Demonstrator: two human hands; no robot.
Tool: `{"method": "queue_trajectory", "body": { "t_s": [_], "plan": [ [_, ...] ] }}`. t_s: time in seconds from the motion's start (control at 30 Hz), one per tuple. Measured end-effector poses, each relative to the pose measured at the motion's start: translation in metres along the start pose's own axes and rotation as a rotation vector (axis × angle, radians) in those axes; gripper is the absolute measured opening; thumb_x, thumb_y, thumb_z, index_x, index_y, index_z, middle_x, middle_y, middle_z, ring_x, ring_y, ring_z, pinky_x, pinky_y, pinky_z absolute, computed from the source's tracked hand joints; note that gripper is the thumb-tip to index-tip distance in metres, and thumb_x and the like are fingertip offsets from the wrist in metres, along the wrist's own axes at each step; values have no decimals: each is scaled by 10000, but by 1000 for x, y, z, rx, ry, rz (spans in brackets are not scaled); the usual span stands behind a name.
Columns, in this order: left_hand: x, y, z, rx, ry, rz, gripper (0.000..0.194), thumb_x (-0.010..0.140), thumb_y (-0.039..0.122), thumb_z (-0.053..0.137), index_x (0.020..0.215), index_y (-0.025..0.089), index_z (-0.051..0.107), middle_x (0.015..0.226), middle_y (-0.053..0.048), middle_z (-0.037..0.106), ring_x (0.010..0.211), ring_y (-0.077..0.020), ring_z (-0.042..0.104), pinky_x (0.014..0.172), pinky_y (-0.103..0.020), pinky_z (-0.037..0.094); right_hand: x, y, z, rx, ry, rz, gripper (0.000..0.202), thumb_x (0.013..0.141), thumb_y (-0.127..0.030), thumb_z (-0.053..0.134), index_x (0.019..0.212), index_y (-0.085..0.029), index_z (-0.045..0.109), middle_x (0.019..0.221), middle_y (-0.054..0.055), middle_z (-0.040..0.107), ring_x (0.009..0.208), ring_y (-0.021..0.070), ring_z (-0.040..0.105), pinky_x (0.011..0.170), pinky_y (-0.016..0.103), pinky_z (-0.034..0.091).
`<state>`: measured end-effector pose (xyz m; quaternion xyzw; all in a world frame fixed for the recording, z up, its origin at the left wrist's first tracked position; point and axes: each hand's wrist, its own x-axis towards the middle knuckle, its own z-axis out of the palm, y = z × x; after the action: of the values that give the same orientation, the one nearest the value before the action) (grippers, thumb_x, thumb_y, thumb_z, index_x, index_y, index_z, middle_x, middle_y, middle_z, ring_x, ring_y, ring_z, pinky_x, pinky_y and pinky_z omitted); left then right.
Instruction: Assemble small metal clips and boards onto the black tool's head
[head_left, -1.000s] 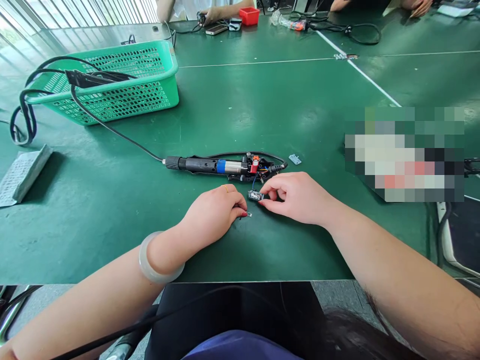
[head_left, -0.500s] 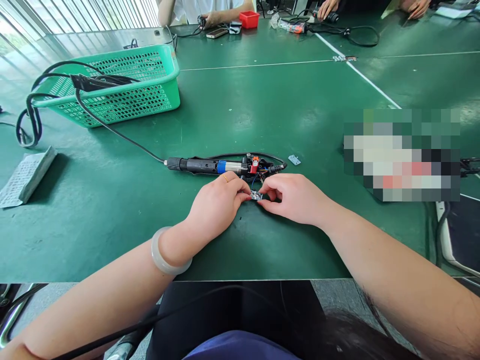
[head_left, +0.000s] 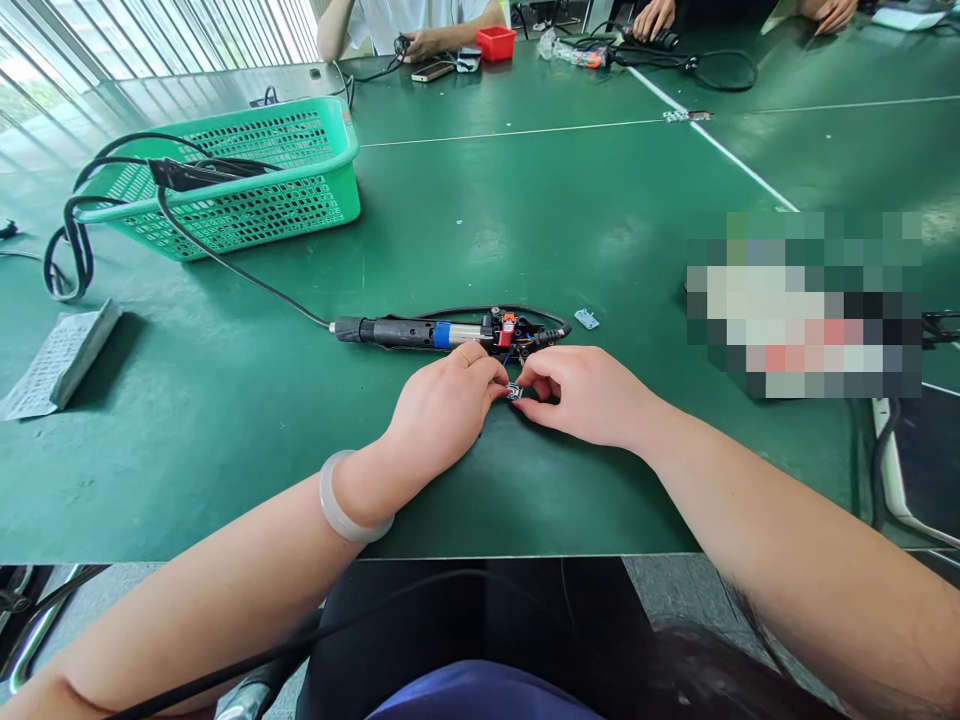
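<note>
My left hand (head_left: 448, 405) and my right hand (head_left: 589, 395) meet low over the green table. Both pinch a small flat piece with a black-and-white pattern (head_left: 514, 391) from opposite sides; fingertips cover part of it. Just beyond the fingers lies an opened black handheld tool (head_left: 382, 331) with a silver cylinder, a blue band, a red part and thin wires exposed. From its left end a black cable (head_left: 247, 278) leads to the basket. A small pale patterned piece (head_left: 586, 319) rests on the table behind my right hand.
A green plastic basket (head_left: 300, 205) with coiled black cable stands at the back left. At the left lies a printed paper-wrapped block (head_left: 64, 360). Across the table are co-workers' hands, a red box (head_left: 495, 43) and cables. A blurred-out patch covers the right side.
My left hand has shifted slightly right, closer to my right hand, so less of the small patterned piece shows. The tool has stayed in place.
</note>
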<state>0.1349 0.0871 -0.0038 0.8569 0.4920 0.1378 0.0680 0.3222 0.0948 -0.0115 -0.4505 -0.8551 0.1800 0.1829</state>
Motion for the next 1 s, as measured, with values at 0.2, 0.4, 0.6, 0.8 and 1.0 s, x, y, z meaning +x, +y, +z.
{"method": "queue_trajectory", "body": {
  "t_s": [0.2,0.4,0.6,0.8,1.0],
  "plan": [
    [-2,4,-2,23,-9,-8,174,899,280,507,934,208,662,962,-26,630,809,-171,618,647,-274,455,1,0,0,2,-2,-1,86,757,-263,614,740,-190,573,649,-14,572,601,125,508,576,252,356],
    [-5,6,-4,14,-19,-24,182,902,288,503,939,207,662,966,-28,633,809,-167,623,661,-270,460,0,0,0,9,-4,5,85,752,-262,614,730,-190,574,645,-15,568,600,124,506,572,250,354],
    [-4,5,-4,-7,-29,-23,186,905,278,495,939,207,664,968,-26,638,830,-175,625,666,-276,460,0,1,1,18,-11,19,99,751,-271,619,725,-191,567,640,-20,559,603,120,505,564,245,350],
    [-4,4,-3,-7,-9,-16,180,897,278,509,950,210,668,962,-28,633,818,-162,617,666,-263,462,1,0,1,30,-7,19,95,750,-267,619,720,-193,567,638,-19,558,596,121,502,566,248,353],
    [-3,3,-1,-20,-8,-3,180,897,274,507,931,214,674,954,-23,636,816,-169,616,665,-275,458,1,-1,1,27,3,18,96,747,-264,621,717,-192,565,636,-21,557,589,117,500,558,242,352]
  ]
}}
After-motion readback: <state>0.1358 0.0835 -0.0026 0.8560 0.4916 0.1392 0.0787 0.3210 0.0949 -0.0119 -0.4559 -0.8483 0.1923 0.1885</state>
